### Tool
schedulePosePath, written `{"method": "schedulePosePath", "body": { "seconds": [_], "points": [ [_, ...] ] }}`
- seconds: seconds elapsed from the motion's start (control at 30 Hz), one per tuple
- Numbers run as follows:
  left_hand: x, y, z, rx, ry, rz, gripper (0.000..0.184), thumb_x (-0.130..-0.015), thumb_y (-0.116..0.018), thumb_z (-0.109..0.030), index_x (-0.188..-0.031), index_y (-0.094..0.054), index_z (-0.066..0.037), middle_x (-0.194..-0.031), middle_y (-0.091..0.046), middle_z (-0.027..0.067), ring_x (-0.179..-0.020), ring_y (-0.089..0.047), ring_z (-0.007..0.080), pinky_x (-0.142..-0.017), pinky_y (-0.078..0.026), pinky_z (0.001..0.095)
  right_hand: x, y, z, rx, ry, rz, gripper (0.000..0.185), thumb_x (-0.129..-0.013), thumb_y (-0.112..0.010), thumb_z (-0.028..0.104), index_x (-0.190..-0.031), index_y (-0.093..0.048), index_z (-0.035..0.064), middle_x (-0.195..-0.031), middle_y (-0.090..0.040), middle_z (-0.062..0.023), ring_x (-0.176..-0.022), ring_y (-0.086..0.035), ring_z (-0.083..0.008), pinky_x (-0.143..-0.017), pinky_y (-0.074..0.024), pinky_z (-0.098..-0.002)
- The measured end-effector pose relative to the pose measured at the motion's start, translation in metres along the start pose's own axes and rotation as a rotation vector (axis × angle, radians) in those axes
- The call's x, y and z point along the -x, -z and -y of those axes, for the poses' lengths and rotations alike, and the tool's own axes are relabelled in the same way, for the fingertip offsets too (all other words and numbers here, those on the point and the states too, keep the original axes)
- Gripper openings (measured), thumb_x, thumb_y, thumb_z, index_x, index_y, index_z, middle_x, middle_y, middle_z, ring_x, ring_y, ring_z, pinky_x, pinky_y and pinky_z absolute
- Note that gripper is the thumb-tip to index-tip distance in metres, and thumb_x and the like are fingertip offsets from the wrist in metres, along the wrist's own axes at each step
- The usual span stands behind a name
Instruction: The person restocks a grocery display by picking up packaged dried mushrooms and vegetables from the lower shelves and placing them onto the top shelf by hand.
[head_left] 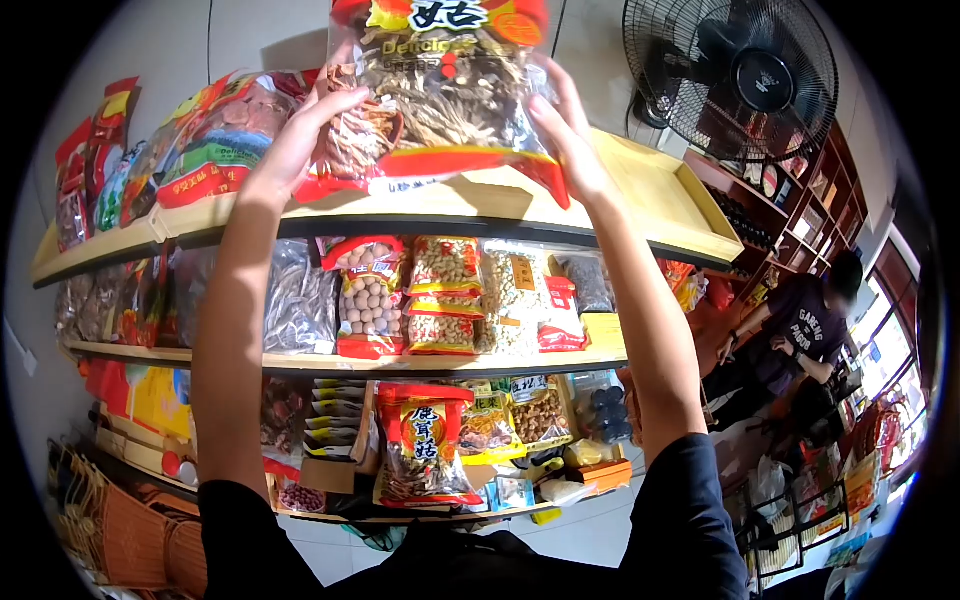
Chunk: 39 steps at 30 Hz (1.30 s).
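Note:
A large clear bag of dried mushrooms with red and yellow printing is held up at the top shelf, its upper end cut off by the view. My left hand is closed on its left side, the thumb lying over a patch of darker reddish-brown dried strips. Whether those strips are a separate pack, I cannot tell. On the opposite side my right hand grips the bag's edge, thumb in front and fingers partly hidden behind it. The bag's lower red edge is just over the wooden top shelf.
More packed dried goods stand at the left of the top shelf. Lower shelves hold bagged nuts and a similar mushroom bag. A black fan is at upper right. A person in a dark shirt stands at right, near wicker baskets' opposite side.

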<state>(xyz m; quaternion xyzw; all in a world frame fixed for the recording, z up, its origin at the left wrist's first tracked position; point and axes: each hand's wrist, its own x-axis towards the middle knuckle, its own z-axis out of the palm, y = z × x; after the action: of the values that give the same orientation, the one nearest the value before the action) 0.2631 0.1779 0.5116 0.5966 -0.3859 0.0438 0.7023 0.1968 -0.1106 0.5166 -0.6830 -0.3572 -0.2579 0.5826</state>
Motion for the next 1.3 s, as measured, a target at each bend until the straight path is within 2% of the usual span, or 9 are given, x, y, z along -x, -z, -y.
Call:
{"method": "schedulePosePath", "body": {
  "seconds": [0.03,0.2,0.3,0.4,0.53,0.73,1.0,1.13,1.3],
  "points": [
    [0.008,-0.01,-0.001,0.058,-0.063,0.019,0.082,-0.085,-0.065,-0.032,-0.151,-0.021,-0.013,-0.145,-0.031,0.0138,-0.131,-0.036,0.0195,-0.102,-0.039,0.034,0.011,0.005,0.004,0.082,0.055,-0.017,0.074,-0.089,-0.063,0.034,-0.146,-0.022,0.0074,-0.131,-0.049,-0.0198,-0.123,-0.047,-0.0268,-0.105,-0.0354,-0.0379],
    [0.067,-0.038,0.035,0.36,0.213,0.039,0.04,-0.082,-0.07,-0.036,-0.102,-0.053,-0.007,-0.084,-0.059,0.005,-0.07,-0.061,0.0139,-0.063,-0.053,0.0287,0.083,0.008,0.033,0.146,0.13,-0.071,0.09,-0.076,-0.075,0.035,-0.146,-0.026,0.0079,-0.138,-0.041,-0.0184,-0.129,-0.041,-0.0266,-0.107,-0.0331,-0.0397],
    [0.111,-0.039,0.096,0.734,0.133,0.202,0.038,-0.084,-0.07,-0.036,-0.101,-0.055,-0.006,-0.092,-0.061,0.008,-0.078,-0.062,0.0139,-0.067,-0.053,0.0303,0.141,0.013,0.035,0.255,0.116,-0.046,0.103,-0.067,-0.083,0.035,-0.146,-0.025,0.0049,-0.148,-0.031,-0.018,-0.134,-0.036,-0.0283,-0.111,-0.028,-0.045],
    [0.171,-0.055,0.136,0.734,0.276,0.145,0.038,-0.083,-0.071,-0.031,-0.105,-0.053,-0.005,-0.095,-0.061,0.0089,-0.081,-0.062,0.0148,-0.07,-0.053,0.0306,0.203,0.012,0.026,0.177,0.088,0.074,0.12,-0.058,-0.09,0.018,-0.149,-0.014,0.0032,-0.154,-0.018,-0.0169,-0.142,-0.021,-0.0295,-0.114,-0.0226,-0.0421],
    [0.255,-0.076,0.166,0.653,0.445,0.093,0.04,-0.082,-0.071,-0.024,-0.11,-0.051,-0.004,-0.099,-0.061,0.01,-0.086,-0.062,0.0161,-0.074,-0.053,0.0309,0.283,0.004,0.022,0.227,-0.129,0.125,0.136,-0.054,-0.093,0.024,-0.15,0.001,0.0026,-0.156,-0.006,-0.0184,-0.144,-0.014,-0.0302,-0.115,-0.0185,-0.0435],
    [0.357,-0.109,0.18,0.411,0.64,0.047,0.046,-0.08,-0.072,-0.014,-0.118,-0.048,-0.003,-0.105,-0.061,0.0117,-0.093,-0.062,0.0179,-0.08,-0.052,0.0314,0.387,-0.024,0.015,0.043,-0.592,0.175,0.107,-0.068,-0.073,-0.003,-0.151,-0.007,0.0097,-0.151,-0.026,-0.0179,-0.128,-0.043,-0.0283,-0.1,-0.0432,-0.04],
    [0.446,-0.16,0.211,0.09,0.846,-0.029,0.061,-0.075,-0.071,0.007,-0.128,-0.042,0.001,-0.109,-0.062,0.0118,-0.098,-0.062,0.0196,-0.084,-0.052,0.0334,0.496,-0.049,-0.028,-0.192,-0.847,0.012,0.098,-0.074,-0.067,-0.003,-0.151,-0.008,0.0067,-0.147,-0.035,-0.0171,-0.134,-0.035,-0.0249,-0.108,-0.0324,-0.0361],
    [0.443,-0.213,0.211,0.011,0.81,-0.092,0.027,-0.08,-0.068,0.002,-0.099,-0.051,-0.005,-0.079,-0.059,0.0047,-0.051,-0.052,0.0098,-0.044,-0.041,0.0223,0.519,-0.037,-0.036,-0.225,-0.967,-0.065,0.091,-0.074,-0.056,-0.008,-0.151,-0.012,0.0099,-0.143,-0.037,-0.0155,-0.13,-0.036,-0.0229,-0.103,-0.0396,-0.0393],
    [0.459,-0.241,0.236,0.121,0.803,-0.201,0.053,-0.077,-0.069,0.004,-0.122,-0.042,-0.003,-0.096,-0.06,0.0067,-0.073,-0.059,0.0123,-0.058,-0.047,0.0228,0.568,-0.03,-0.065,-0.514,-1.012,-0.194,0.084,-0.08,-0.053,-0.001,-0.152,-0.011,0.0089,-0.14,-0.042,-0.0168,-0.123,-0.044,-0.0228,-0.101,-0.0373,-0.0342]
  ]
}}
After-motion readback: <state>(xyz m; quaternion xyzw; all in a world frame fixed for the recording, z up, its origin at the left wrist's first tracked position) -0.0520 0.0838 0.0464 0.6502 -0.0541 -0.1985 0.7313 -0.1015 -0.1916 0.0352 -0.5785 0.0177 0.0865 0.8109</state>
